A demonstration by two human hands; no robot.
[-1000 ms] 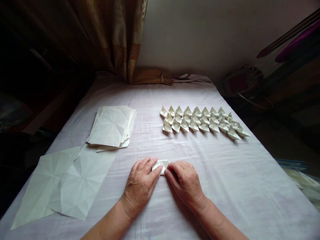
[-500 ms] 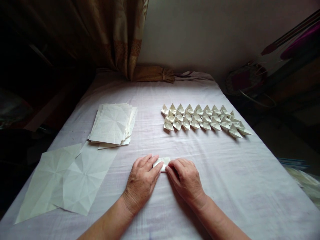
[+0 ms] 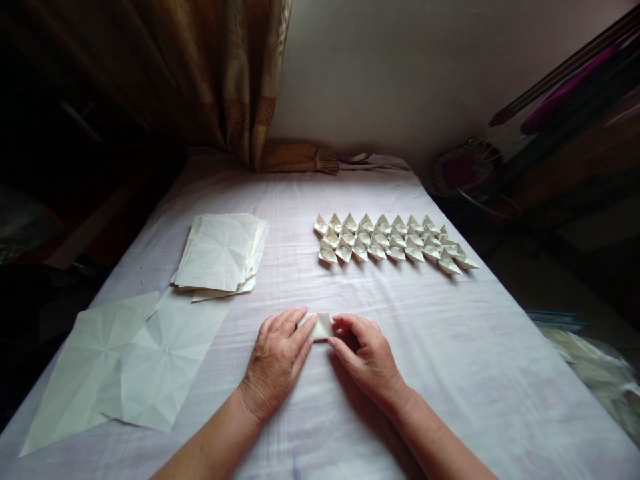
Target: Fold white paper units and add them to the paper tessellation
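Observation:
A small folded piece of white paper [image 3: 323, 326] lies on the bedsheet in front of me. My left hand [image 3: 280, 353] rests over its left part, thumb and fingers pressing it against the cloth. At the right edge is my right hand [image 3: 367, 350], with thumb and index finger apart beside the paper; whether their tips touch it I cannot tell. Part of the paper is hidden under my left fingers.
Creased white sheets [image 3: 160, 360] overlap at the left, below a stack of creased paper [image 3: 217, 253]. Rows of small boat-like folded papers [image 3: 395, 240] stand at the right. A brown curtain [image 3: 245, 100] hangs at the far end, and plastic bags [image 3: 595, 373] lie beyond the right edge.
My right thumb and index finger have parted, baring more of the folded paper's right side. My left hand still presses on it. The whole view has shifted slightly.

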